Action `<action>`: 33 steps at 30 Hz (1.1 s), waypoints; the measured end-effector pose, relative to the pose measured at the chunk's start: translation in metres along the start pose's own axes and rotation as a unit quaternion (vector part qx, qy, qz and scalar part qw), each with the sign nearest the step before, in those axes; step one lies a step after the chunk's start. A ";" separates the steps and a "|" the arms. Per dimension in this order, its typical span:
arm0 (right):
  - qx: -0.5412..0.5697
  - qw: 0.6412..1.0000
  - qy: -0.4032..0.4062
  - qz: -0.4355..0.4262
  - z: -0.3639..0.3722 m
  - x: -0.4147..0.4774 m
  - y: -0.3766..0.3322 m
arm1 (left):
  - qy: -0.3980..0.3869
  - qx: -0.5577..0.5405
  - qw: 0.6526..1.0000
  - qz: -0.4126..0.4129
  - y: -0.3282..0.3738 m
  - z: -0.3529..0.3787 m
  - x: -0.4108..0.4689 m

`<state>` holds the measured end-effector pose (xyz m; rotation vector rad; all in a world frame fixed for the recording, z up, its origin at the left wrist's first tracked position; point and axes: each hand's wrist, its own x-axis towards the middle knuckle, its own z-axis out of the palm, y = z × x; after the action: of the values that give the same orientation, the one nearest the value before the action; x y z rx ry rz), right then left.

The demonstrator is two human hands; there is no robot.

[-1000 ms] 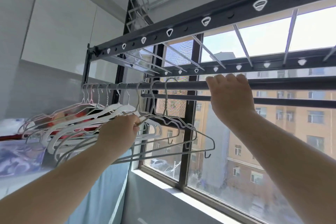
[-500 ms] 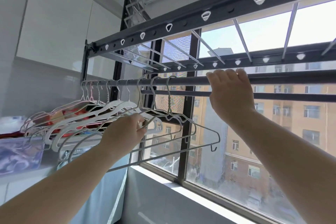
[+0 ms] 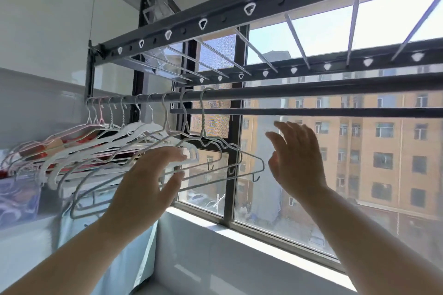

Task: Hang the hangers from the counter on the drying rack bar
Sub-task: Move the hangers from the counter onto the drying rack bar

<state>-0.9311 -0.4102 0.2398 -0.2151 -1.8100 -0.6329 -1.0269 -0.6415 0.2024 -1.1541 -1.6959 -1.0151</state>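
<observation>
My right hand (image 3: 297, 160) has released the bar (image 3: 311, 93); my left hand (image 3: 146, 182), open, has let go of the hangers (image 3: 134, 141) below it: batch hung.

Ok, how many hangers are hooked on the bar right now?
10 hangers, counted by hooks, in one row on the left end of the bar; the crowded leftmost may hide more.

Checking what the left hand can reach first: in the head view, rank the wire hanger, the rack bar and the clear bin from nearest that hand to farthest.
1. Wire hanger: just right of the left hand.
2. Rack bar: above it.
3. Clear bin: far left.
</observation>
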 end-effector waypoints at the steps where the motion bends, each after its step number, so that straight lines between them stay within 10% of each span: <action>1: 0.006 0.999 -0.040 0.010 -0.003 -0.010 0.004 | -0.003 -0.014 1.000 -0.021 0.004 0.002 -0.005; 8: 0.000 0.942 -0.334 0.044 -0.068 -0.093 0.067 | -0.095 -0.112 0.984 -0.104 0.070 0.055 -0.032; 16: -0.032 0.847 -0.434 0.305 -0.224 -0.218 0.207 | -0.246 -0.254 0.931 -0.087 0.241 0.149 -0.066; 33: -0.258 0.638 -0.347 0.638 -0.541 -0.437 0.363 | -0.491 -0.446 0.747 0.053 0.620 0.298 -0.186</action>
<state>-0.1735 -0.3153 0.0589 -2.1590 -1.5332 0.0660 -0.4480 -0.2630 0.0335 -2.7661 -1.8251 -1.2895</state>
